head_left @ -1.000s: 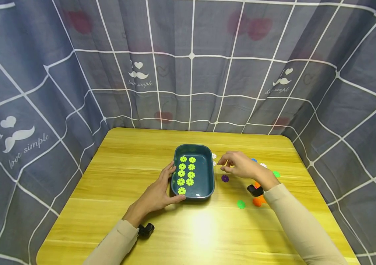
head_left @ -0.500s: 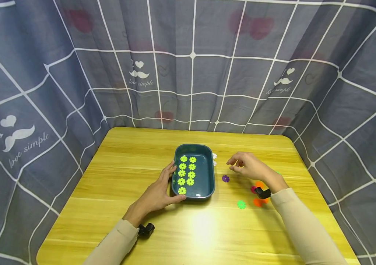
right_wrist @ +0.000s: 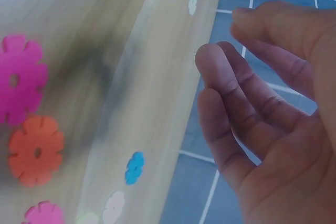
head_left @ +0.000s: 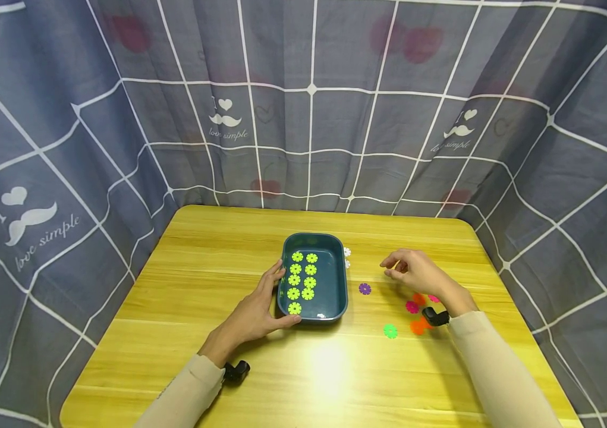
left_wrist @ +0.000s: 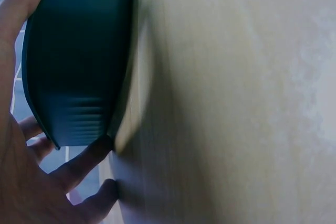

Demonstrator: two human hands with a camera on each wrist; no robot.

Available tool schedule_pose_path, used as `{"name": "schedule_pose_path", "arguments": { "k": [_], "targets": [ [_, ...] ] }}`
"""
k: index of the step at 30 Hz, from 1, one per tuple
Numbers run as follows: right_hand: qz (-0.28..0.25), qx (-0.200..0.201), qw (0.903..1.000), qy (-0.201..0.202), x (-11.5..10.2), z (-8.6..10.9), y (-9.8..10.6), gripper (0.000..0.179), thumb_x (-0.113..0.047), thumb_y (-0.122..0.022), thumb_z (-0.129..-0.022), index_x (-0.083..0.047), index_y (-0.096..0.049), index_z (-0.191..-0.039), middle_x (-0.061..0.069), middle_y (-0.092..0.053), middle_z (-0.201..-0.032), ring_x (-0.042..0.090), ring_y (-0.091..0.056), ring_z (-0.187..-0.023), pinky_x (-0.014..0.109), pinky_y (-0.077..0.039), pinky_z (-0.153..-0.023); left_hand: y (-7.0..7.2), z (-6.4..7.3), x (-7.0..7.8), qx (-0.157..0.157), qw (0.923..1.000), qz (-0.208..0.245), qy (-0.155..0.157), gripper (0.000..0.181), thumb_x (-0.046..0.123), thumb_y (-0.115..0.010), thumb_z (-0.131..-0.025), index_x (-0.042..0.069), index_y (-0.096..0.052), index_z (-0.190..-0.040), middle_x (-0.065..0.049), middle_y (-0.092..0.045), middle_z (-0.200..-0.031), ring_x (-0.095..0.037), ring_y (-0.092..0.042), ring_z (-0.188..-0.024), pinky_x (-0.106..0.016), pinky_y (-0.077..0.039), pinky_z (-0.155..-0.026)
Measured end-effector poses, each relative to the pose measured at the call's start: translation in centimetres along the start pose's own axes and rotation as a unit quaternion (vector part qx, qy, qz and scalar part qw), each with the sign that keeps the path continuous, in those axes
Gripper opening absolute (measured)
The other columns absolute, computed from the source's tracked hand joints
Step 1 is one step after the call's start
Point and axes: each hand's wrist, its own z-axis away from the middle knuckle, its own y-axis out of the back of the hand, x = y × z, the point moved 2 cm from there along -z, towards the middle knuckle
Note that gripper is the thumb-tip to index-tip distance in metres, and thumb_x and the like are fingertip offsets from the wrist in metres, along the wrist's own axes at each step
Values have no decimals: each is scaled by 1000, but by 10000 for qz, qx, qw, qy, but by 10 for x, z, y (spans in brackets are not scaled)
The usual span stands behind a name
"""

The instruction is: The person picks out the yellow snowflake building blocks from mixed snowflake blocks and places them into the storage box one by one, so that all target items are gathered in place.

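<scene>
My left hand [head_left: 252,312] rests against the left side and near corner of a dark teal tray [head_left: 332,285], its thumb at the near rim and its fingers spread along the wall. Inside the tray, yellow-green flower-shaped plastic discs [head_left: 293,279] lie in two columns on the left half. My right hand [head_left: 415,272] hovers over the table to the right of the tray, fingers loosely bent and holding nothing. A purple disc [head_left: 362,288] lies between this hand and the tray. In the right wrist view, thumb and fingertips stand apart from each other.
White discs [head_left: 347,252] lie beside the tray's right wall. A green disc [head_left: 390,327], orange discs [head_left: 417,327] and magenta discs [head_left: 411,304] lie near the right forearm. A blue disc [right_wrist: 135,161] shows in the right wrist view. Grid-patterned curtains [head_left: 282,119] enclose the wooden table [head_left: 217,238].
My right hand has moved right, away from the tray, uncovering magenta and orange discs and covering the blue one in the head view. The left hand and tray have stayed put.
</scene>
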Motion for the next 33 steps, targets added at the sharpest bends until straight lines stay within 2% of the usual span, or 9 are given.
{"name": "schedule_pose_path", "arguments": {
  "k": [17,26,33],
  "targets": [
    [-68,325,9988,-361,22,27,5,19,-9,-82,-110,-4,-86,-127,16,-85,-126,13,-73,-91,28,-61,-82,0,1,0,-9,10000,19,36,141,73,-93,-90,32,-1,-189,-1,-32,-193,-45,-63,-157,-72,-58,-118],
    [-150,446,9973,-561,36,38,9,20,-10,-81,-110,-4,-85,-130,19,-84,-134,15,-76,-93,26,-62,-80,0,0,1,29,10000,27,-33,139,72,-92,-91,29,-4,-190,-3,-32,-193,-44,-62,-159,-73,-59,-117],
    [-102,634,9957,-674,49,46,11,21,-13,-83,-110,-5,-85,-129,19,-85,-129,16,-76,-93,25,-61,-78,0,0,1,70,9999,8,-95,137,71,-92,-93,25,-7,-189,-4,-31,-193,-45,-62,-159,-72,-60,-116]
  ]
}}
